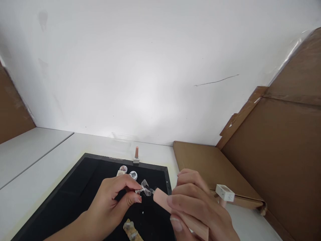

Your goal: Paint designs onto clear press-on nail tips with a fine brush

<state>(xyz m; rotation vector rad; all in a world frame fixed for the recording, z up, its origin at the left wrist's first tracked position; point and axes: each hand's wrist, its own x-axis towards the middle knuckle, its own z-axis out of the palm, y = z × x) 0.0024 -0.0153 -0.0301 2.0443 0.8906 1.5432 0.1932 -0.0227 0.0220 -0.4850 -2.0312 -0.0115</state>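
Observation:
My left hand (114,201) is closed in a pinch over the black mat, thumb and forefinger holding a small clear curved piece (146,188). A little silvery bit shows at the fingertips. My right hand (198,204) wraps round the pink handle of a nail polish brush (162,199), its dark tip at or very near the clear piece. Just beyond the right hand is a white-ended bottle (225,193) with a pink part below it; whether the hand touches it is hidden. Below the hands lies a yellowish stick-like piece (131,230) with clear bits on it.
Two small round pots, one with reddish contents (123,169) and one with silvery contents (133,175), sit on the black mat (92,174). A pink-capped polish bottle (136,155) stands at its back edge. Flat cardboard (200,157) lies right; a white wall (140,67) rises behind.

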